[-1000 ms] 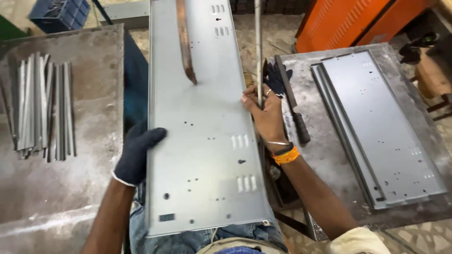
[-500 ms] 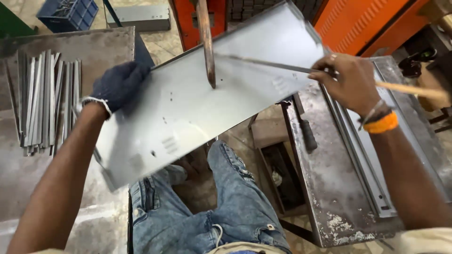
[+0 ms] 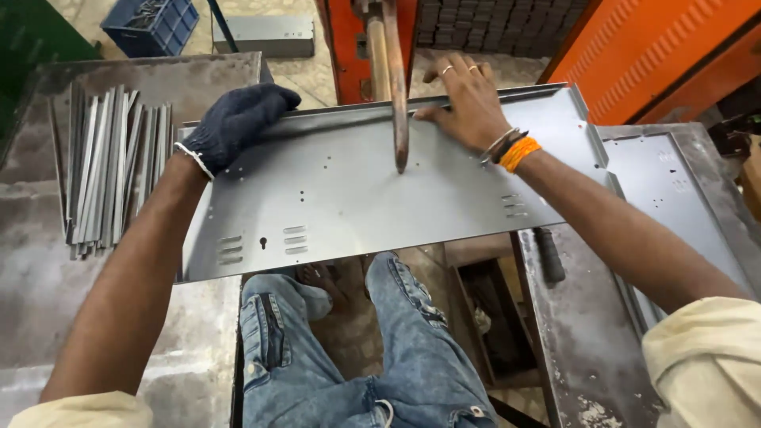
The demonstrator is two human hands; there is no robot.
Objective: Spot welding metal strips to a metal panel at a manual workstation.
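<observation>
Gripping one metal panel [image 3: 357, 198] with my gloved left hand [image 3: 238, 119], right hand [image 3: 468, 103] flat; electrode arm [image 3: 394, 87] overhead, strips [image 3: 111, 166] beside.

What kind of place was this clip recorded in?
Most likely a sheet-metal fabrication workshop. A gloved left hand and bare right hand steady a grey punched sheet-metal panel under an orange machine's rusty vertical arm, with a bundle of grey metal strips on a worn steel bench.

The middle of the metal sheet [image 3: 357, 198] was blocked by a rusty rod [image 3: 394, 87]; open room was left on both sides.
</observation>
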